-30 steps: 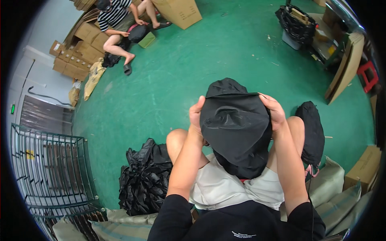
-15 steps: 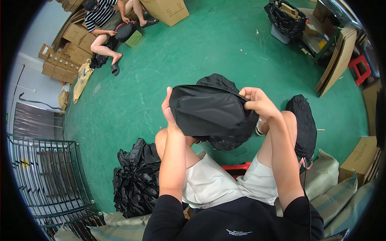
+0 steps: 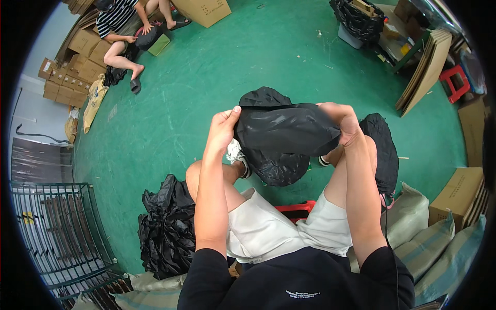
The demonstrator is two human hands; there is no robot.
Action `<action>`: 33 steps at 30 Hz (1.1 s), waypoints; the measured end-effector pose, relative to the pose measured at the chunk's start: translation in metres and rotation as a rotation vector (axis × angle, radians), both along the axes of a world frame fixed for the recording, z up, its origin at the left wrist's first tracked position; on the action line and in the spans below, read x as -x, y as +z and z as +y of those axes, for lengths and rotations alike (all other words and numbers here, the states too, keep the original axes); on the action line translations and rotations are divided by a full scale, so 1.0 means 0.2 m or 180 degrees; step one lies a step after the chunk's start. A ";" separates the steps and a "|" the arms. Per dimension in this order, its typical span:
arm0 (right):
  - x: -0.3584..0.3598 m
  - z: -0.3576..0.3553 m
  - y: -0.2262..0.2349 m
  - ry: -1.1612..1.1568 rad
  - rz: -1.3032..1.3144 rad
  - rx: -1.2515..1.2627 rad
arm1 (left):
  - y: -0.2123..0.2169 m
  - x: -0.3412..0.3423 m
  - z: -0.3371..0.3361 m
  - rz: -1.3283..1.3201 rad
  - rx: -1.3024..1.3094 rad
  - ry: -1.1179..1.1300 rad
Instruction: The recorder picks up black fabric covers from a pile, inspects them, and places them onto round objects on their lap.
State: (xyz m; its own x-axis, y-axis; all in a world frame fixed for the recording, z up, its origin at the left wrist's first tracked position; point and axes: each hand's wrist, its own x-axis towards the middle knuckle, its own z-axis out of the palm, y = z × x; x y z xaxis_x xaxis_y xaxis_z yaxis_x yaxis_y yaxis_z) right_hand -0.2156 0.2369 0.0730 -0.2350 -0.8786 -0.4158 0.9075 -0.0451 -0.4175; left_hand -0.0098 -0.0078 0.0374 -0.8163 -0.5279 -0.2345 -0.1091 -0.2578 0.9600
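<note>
Between my hands, above the floor and in front of my knees, is a black, pouch-like fabric piece (image 3: 287, 129), stretched sideways. My left hand (image 3: 222, 129) pinches its left end, thumb up along the edge. At the other end my right hand (image 3: 345, 123) is bent around the fabric; its fingertips are blurred and partly hidden by the cloth. Below and behind this piece lies a rounded black fabric bundle (image 3: 276, 169), mostly covered by it. Another long black bundle (image 3: 380, 152) stands beside my right knee, with a pink bit at its lower end.
Crumpled black plastic (image 3: 168, 227) lies left of my legs. A red stool (image 3: 295, 211) shows between my thighs. Woven sacks (image 3: 408, 217) and a carton (image 3: 457, 196) sit at the right. Far left, a person (image 3: 121, 26) handles a black item near stacked cartons (image 3: 77, 70).
The fabric piece has shifted right and been drawn out longer and flatter. My left hand has moved right, and my right hand has turned around the fabric's end. The whole view has shifted slightly.
</note>
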 end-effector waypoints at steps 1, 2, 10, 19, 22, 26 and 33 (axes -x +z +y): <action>0.00 0.01 -0.03 0.0241 0.0247 0.0408 | -0.02 -0.01 -0.02 -0.0123 0.0110 -0.0034; 0.00 0.01 -0.07 0.0485 0.0493 0.0816 | -0.03 -0.02 -0.03 -0.0246 0.0220 -0.0066; -0.06 0.07 -0.22 -0.0510 0.0101 0.2250 | 0.05 -0.07 0.07 0.2148 -0.1363 -0.0636; 0.00 0.09 -0.34 -0.0298 0.0128 0.2787 | 0.03 -0.01 0.12 0.2599 -0.2249 -0.0633; 0.10 0.18 -0.86 -0.0658 0.1848 0.4150 | 0.08 0.14 0.20 0.2891 -0.2422 -0.0624; 0.07 0.17 -0.64 0.0827 0.1934 0.2992 | 0.03 0.05 0.11 0.2904 -0.2570 -0.0520; -0.08 0.01 -0.20 0.0246 -0.1209 0.2922 | -0.06 0.09 0.08 0.1819 -0.2578 0.0481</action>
